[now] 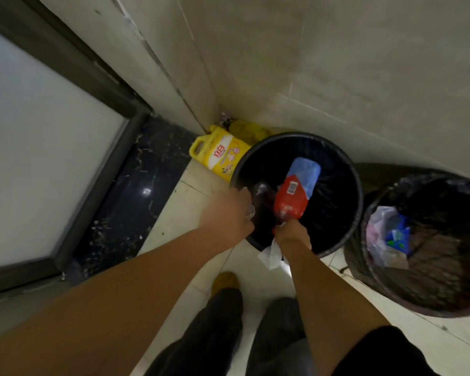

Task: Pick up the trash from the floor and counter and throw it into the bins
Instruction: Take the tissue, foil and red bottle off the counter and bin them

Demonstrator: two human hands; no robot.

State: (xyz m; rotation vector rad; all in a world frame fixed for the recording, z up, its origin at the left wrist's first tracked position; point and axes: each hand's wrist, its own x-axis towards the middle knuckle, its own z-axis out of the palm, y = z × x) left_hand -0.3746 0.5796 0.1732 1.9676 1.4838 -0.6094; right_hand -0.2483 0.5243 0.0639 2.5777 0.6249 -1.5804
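Note:
My right hand [292, 234] is shut on the lower end of a red and blue plastic package [296, 191], holding it over the open black bin [347, 213]; a white paper scrap [270, 255] sticks out under that hand. My left hand [228, 213] is at the bin's near-left rim, closed on a crumpled clear plastic bottle or wrapper [258, 196] that is blurred. A second, mesh bin [391, 289] stands to the right, lined with a dark bag and holding a pale plastic bag with blue trash [388, 234].
A yellow detergent jug [217, 156] lies in the wall corner behind the black bin, with a yellow cloth [248, 130] beside it. A dark door sill with debris [130, 191] and a frosted door [38, 158] are at left. My legs and a yellow shoe [224, 280] stand on pale tiles.

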